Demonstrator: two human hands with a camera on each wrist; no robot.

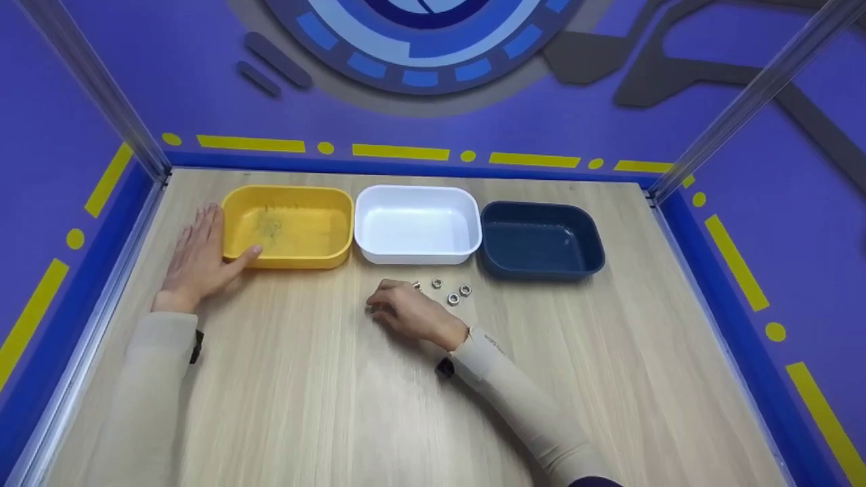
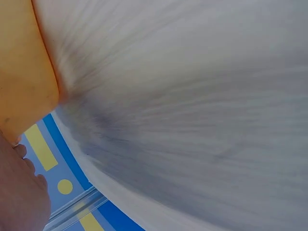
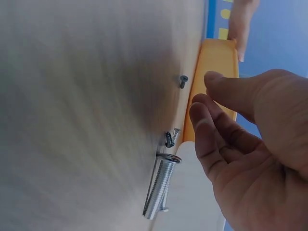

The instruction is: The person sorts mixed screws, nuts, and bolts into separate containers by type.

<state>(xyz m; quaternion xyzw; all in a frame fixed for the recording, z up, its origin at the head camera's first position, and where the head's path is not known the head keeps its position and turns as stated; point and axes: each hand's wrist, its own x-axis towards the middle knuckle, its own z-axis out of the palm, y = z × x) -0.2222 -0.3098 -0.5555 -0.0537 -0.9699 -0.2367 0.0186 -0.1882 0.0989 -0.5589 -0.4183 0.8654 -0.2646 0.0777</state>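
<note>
My left hand [image 1: 196, 260] rests against the left end of the yellow bin [image 1: 287, 262], fingers straight along its outer wall and thumb at the front rim. Low over the table, in front of the white bin [image 1: 417, 258], is my right hand [image 1: 413, 311]. The right wrist view shows its fingers loosely bent, thumb apart from them, with nothing visible between. Beside those fingers lie a thick threaded bolt [image 3: 160, 187] and several small screws, among them a dark screw [image 3: 169, 139] and a lone screw [image 3: 183, 81]. In the head view the hand hides them.
Several metal nuts [image 1: 453, 299] lie just right of my right hand. A dark blue bin [image 1: 542, 274] stands at the right end of the row of bins. Blue panels with metal corner posts [image 1: 744, 101] enclose the wooden table [image 1: 304, 379] at the back and sides.
</note>
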